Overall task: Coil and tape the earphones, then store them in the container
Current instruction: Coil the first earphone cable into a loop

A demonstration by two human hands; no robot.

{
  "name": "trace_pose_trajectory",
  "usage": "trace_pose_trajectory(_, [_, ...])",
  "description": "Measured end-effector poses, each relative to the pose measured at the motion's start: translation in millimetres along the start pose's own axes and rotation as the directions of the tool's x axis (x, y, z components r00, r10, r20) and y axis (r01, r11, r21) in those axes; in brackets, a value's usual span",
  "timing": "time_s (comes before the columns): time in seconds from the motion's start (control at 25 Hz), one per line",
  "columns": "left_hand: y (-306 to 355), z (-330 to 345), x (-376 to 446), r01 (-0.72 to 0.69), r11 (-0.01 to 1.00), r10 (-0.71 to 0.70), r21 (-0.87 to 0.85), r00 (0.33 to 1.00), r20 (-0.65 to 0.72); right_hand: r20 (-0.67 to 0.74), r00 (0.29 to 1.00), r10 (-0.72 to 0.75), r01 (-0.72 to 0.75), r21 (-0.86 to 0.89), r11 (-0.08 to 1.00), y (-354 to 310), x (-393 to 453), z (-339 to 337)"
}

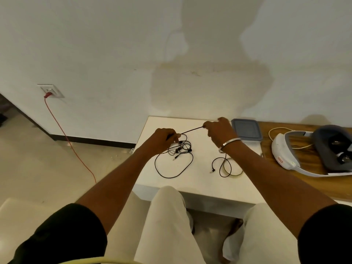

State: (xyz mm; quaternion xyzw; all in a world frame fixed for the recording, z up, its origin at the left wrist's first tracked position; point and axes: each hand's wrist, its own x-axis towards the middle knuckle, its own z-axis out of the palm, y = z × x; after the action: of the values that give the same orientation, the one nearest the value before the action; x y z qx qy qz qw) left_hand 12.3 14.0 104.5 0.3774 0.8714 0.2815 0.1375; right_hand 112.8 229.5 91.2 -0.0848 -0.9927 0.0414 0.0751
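A black earphone cable (192, 129) is stretched taut between my two hands above the white table (194, 183). My left hand (165, 137) pinches one end of the stretch over a tangle of black earphones (181, 149) whose loop and jack lie on the table. My right hand (219, 130) pinches the other end, and the cable trails below my wrist to a second jack (212, 170) and a thin ring-shaped coil (231, 167). A grey-lidded container (246, 130) stands closed just right of my right hand.
A white and grey VR headset (312, 151) with a pale cable lies on the wooden surface (270, 149) to the right. A red cord (70, 141) runs from a wall socket down across the floor at left. My knees sit under the table's near edge.
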Motion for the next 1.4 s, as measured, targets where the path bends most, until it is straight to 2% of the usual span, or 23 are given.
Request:
trace_pose_trajectory(0.12, [-13, -13, -4, 0.006, 1.0, -0.006, -0.013, 1.0, 0.009, -0.002, 0.974, 0.226, -0.225, -0.081, 0.971, 27, -7, -11])
trace_pose_trajectory(0.2, [-13, -17, -5, -0.001, 1.0, 0.001, -0.005, 1.0, -0.027, 0.107, 0.936, 0.335, -0.311, -0.193, 0.931, 31, -12, -13])
trace_pose_trajectory(0.24, [-10, -18, -5, -0.012, 1.0, 0.011, -0.011, 0.999, -0.047, 0.172, 0.914, 0.367, -0.338, -0.177, 0.924, 27, -12, -13])
trace_pose_trajectory(0.28, [-5, -17, -4, -0.028, 0.999, 0.027, -0.02, 0.998, -0.055, 0.224, 0.906, 0.359, -0.343, -0.11, 0.933, 21, -12, -12])
trace_pose_trajectory(0.36, [8, -13, -2, -0.075, 0.997, 0.074, -0.025, 0.996, -0.048, 0.258, 0.946, 0.199, -0.226, 0.083, 0.97, 1, -6, -9])
trace_pose_trajectory(0.44, [21, -7, 1, -0.114, 0.993, 0.113, -0.033, 0.993, -0.037, 0.223, 0.975, 0.003, -0.052, 0.216, 0.975, -28, 0, -7])
trace_pose_trajectory(0.52, [32, -5, 3, -0.147, 0.989, 0.146, -0.033, 0.989, -0.035, 0.161, 0.985, -0.064, 0.017, 0.283, 0.959, -50, 5, -8])
trace_pose_trajectory(0.56, [34, -5, 5, -0.158, 0.987, 0.157, -0.027, 0.987, -0.037, 0.135, 0.989, -0.066, 0.029, 0.261, 0.965, -55, 7, -10])
trace_pose_trajectory(0.68, [25, -13, 6, -0.114, 0.993, 0.114, -0.019, 0.993, -0.037, 0.13, 0.988, -0.087, 0.082, 0.044, 0.996, -46, 11, -13])
trace_pose_trajectory(0.76, [17, -19, 2, -0.096, 0.995, 0.095, -0.025, 0.995, -0.021, 0.13, 0.989, -0.076, 0.075, 0.012, 0.997, -31, 10, -12])
trace_pose_trajectory(0.88, [8, -22, -4, -0.077, 0.997, 0.077, -0.008, 0.997, 0.002, 0.08, 0.997, 0.004, -0.008, 0.044, 0.999, -9, 5, -9])
trace_pose_trajectory(1.0, [-2, -25, -6, -0.032, 0.999, 0.032, 0.01, 0.999, -0.007, 0.052, 0.99, 0.131, -0.13, -0.029, 0.991, 6, -2, -13])
trace_pose_trajectory(1.2, [-7, -21, -6, -0.032, 0.998, 0.031, 0.049, 0.999, 0.027, -0.005, 0.951, 0.309, -0.307, -0.122, 0.944, 4, -13, -10])
trace_pose_trajectory(1.32, [-11, -22, -8, -0.023, 0.998, 0.021, 0.062, 0.999, 0.043, 0.078, 0.913, 0.399, -0.382, -0.174, 0.908, 5, -15, -12])
trace_pose_trajectory(1.4, [-8, -21, -7, -0.032, 0.998, 0.031, 0.051, 0.999, 0.02, 0.185, 0.89, 0.417, -0.406, -0.099, 0.909, 3, -12, -13])
